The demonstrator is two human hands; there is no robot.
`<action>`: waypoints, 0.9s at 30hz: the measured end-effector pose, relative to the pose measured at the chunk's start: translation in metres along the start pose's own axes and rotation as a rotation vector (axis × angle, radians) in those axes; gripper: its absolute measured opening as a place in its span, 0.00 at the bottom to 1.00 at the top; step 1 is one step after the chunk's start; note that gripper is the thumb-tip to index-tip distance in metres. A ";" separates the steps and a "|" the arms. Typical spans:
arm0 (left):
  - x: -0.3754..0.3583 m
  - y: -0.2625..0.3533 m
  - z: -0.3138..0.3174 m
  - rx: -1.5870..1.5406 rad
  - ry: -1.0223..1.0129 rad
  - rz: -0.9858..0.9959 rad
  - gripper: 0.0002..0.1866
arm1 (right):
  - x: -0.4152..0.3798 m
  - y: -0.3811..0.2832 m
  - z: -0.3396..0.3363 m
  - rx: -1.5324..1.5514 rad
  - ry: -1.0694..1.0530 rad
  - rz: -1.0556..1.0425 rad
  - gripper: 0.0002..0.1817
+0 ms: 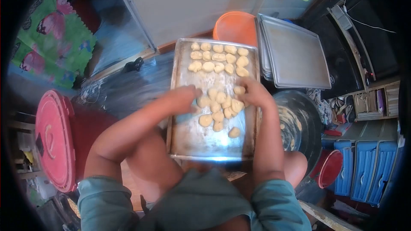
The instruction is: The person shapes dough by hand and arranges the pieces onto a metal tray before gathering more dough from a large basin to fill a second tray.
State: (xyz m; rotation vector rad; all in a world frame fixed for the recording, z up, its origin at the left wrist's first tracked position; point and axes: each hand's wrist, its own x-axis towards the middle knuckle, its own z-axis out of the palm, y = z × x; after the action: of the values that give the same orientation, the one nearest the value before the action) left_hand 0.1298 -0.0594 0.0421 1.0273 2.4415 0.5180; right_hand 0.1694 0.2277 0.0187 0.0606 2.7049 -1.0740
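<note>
Dough pieces [217, 105], small pale lumps, lie in two groups on a metal baking tray [188, 139] at frame centre. One group sits in tidy rows at the tray's 12 o'clock end; a looser cluster sits mid-tray, with one stray piece [234, 132] apart toward 5 o'clock of the cluster. Left hand [186, 96] comes in from 8 o'clock, fingers curled down over the cluster's 9 o'clock edge, touching the lumps there; cannot tell whether it actually pinches one. Right hand [252, 94] comes in from 5 o'clock, fingertips closed on a dough lump [239, 90] at the cluster's 1 o'clock corner. Tray's near end, toward 6 o'clock, is bare metal with a light glare. Surroundings: stack of empty trays [295, 55] at 2 o'clock of the working tray, just beside it; orange bowl [234, 25] at 12 o'clock, behind both; dark round basin [302, 124] smeared with dough at 3 o'clock, partly under the right forearm; red lid [53, 139] well apart at 9 o'clock; blue drawers [364, 167] at 4 o'clock. Teal sleeves [274, 205] show at the bottom edge.
</note>
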 end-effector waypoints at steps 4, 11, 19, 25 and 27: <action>0.001 -0.021 0.017 -0.120 0.023 0.028 0.16 | 0.007 -0.026 -0.006 -0.034 -0.104 0.072 0.22; -0.006 -0.014 0.011 -0.088 -0.036 -0.045 0.18 | 0.059 -0.055 0.071 0.014 0.230 -0.270 0.13; 0.010 -0.039 0.011 -0.005 0.052 -0.095 0.17 | 0.010 -0.071 0.074 -0.295 0.054 -0.460 0.13; 0.033 -0.050 0.007 -0.079 0.420 -0.014 0.14 | 0.018 -0.061 0.055 -0.022 0.201 -0.353 0.16; 0.037 -0.051 0.009 -0.058 0.407 -0.009 0.13 | 0.025 -0.056 0.045 0.058 0.397 -0.195 0.15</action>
State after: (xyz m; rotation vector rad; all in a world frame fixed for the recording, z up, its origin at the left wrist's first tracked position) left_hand 0.0821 -0.0640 -0.0004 0.9612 2.7582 0.8626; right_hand 0.1473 0.1547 0.0186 0.0208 3.0832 -1.3182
